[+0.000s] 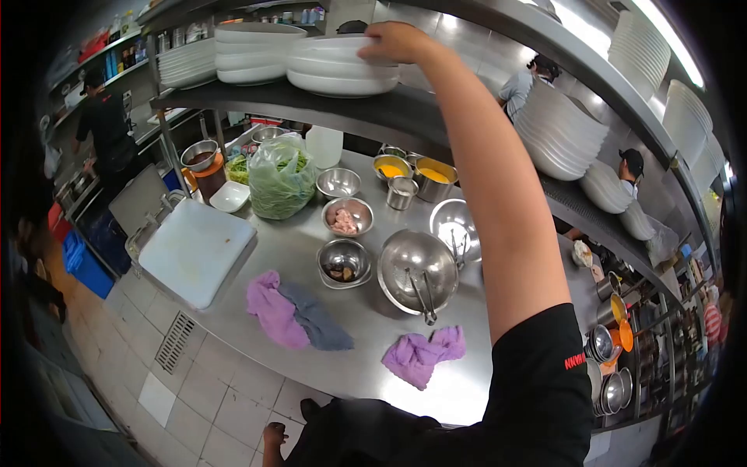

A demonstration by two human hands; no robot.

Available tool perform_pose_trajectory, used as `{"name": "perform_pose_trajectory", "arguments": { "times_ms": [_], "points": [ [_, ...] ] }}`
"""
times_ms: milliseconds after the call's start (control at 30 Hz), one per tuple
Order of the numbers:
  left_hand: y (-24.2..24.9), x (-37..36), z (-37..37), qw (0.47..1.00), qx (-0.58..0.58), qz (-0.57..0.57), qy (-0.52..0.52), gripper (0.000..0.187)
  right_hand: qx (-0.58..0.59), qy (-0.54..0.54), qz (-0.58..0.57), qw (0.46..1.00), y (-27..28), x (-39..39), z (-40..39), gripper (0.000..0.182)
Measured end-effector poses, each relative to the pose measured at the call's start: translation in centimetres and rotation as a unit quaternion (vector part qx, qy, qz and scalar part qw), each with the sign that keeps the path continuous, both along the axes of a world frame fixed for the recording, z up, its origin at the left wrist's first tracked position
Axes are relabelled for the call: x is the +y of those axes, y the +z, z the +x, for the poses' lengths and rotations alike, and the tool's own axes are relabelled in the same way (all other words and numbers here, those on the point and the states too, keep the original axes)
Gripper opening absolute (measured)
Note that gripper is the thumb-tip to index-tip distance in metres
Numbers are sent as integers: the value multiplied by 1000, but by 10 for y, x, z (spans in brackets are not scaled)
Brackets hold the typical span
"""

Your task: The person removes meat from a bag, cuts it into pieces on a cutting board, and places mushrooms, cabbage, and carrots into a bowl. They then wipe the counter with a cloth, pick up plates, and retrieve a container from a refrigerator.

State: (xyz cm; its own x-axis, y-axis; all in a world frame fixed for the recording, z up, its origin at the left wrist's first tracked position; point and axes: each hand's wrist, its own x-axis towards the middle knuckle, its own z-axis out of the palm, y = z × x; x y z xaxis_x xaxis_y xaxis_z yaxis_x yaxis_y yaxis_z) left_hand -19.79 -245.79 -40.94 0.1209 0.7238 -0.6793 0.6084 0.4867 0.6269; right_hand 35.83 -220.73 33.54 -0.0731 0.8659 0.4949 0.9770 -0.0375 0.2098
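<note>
My right hand (397,43) is raised to the overhead shelf. Its fingers are closed over the rim of the top white bowl (327,50) in a short stack, slightly blurred. Low by my side hangs my left hand (274,434), small in view, with its fingers curled in and nothing visible in them. Beneath my raised arm, a big steel mixing bowl (401,268) on the steel counter (303,373) has tongs (424,300) resting in it. Beside it are a steel bowl of pinkish raw meat (343,221) and one with dark pieces (342,265).
White dishes (560,132) are stacked along the shelf (420,109). On the counter are a white cutting board (194,249), a plastic bag of greens (282,179), pots of yellow liquid (436,173) and purple cloths (424,356). Co-workers stand at left (109,128) and behind the shelf.
</note>
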Motion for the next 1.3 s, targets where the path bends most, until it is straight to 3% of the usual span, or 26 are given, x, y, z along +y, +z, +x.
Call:
{"name": "perform_pose_trajectory", "arguments": {
  "times_ms": [67, 133, 200, 300, 367, 433, 500, 667, 700, 767, 833, 900, 1000, 1200, 1300],
  "points": [
    [-4, -1, -9, 1000, -16, -11, 14, 28, 44, -21, -43, 998, 15, -6, -12, 58],
    [-23, -11, -33, 989, 73, -12, -126, 27, 90, -47, -84, 991, 24, -10, -15, 59],
    [-55, -20, -65, 981, 68, 36, -178, 29, 4, 28, 13, 1000, 28, -9, -11, 51],
    [-87, -23, -97, 930, 70, 179, -315, 35, 81, 16, 69, 994, 25, -40, -29, 46],
    [-93, -20, -116, 871, 68, 266, -407, 39, -106, -3, 148, 983, 20, -75, -45, 39],
    [-101, -4, -126, 826, 62, 298, -475, 41, 31, -63, 119, 990, 11, -143, -98, 40],
    [-107, 37, -106, 811, 159, 200, -526, 25, 116, -51, 150, 980, -11, -211, -112, 46],
    [-100, 90, -62, 681, 160, 267, -663, 18, 226, 45, 204, 951, -104, -364, -92, 41],
    [-99, 90, -59, 680, 152, 264, -667, 18, 220, 37, 190, 956, -125, -389, -84, 42],
    [-97, 91, -53, 686, 141, 256, -666, 19, 229, -90, 128, 961, -172, -439, -71, 42],
    [-90, 98, -45, 698, 136, 252, -656, 20, 317, -223, 127, 913, -224, -472, -58, 42],
    [-79, 106, -47, 712, 132, 249, -643, 21, 424, -346, 153, 823, -283, -499, -29, 41],
    [-65, 109, -46, 735, 123, 244, -620, 22, 292, -462, 141, 826, -357, -527, 33, 42],
    [-41, 86, -3, 794, 111, 233, -550, 25, 208, -573, 179, 772, -478, -554, 171, 26],
    [-50, 65, -2, 820, 111, 237, -509, 28, 183, -577, 176, 777, -511, -562, 229, 22]
  ]
}}
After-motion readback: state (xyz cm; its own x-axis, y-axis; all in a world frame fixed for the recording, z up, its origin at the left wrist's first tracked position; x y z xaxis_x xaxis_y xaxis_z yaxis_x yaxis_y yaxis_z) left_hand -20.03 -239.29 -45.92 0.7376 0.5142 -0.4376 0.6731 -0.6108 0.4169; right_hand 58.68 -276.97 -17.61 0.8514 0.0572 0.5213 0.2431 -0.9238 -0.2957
